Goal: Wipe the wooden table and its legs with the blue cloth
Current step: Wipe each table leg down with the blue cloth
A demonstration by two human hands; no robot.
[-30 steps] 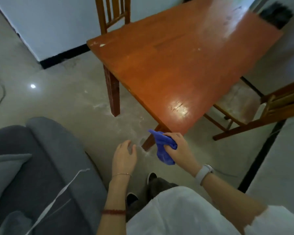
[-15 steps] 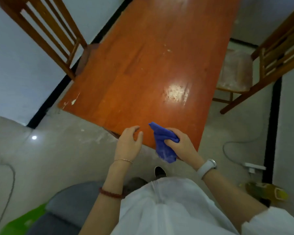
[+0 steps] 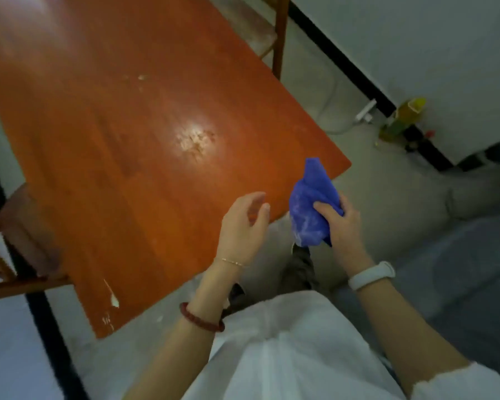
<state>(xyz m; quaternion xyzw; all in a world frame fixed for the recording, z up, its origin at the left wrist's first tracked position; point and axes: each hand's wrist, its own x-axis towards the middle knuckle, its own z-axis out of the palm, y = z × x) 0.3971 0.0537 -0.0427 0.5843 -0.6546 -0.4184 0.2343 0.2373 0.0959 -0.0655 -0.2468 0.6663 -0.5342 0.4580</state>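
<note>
Wooden table (image 3: pixel 133 157) now fills the left after the view swung over it, left hand (image 3: pixel 243 226) hovering open above its near edge, right hand (image 3: pixel 342 223) clamped on the bunched blue cloth (image 3: pixel 311 209) beside the near-right corner, so wiping seems about to begin.

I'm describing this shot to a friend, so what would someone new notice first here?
Most likely the bright blue cloth, bunched up in the right hand just off the near corner of the table. Next, the big orange-brown wooden table filling the upper left, with a pale scuffed patch catching the light near its middle. The left hand hovers open and empty over the table's near edge.
</note>
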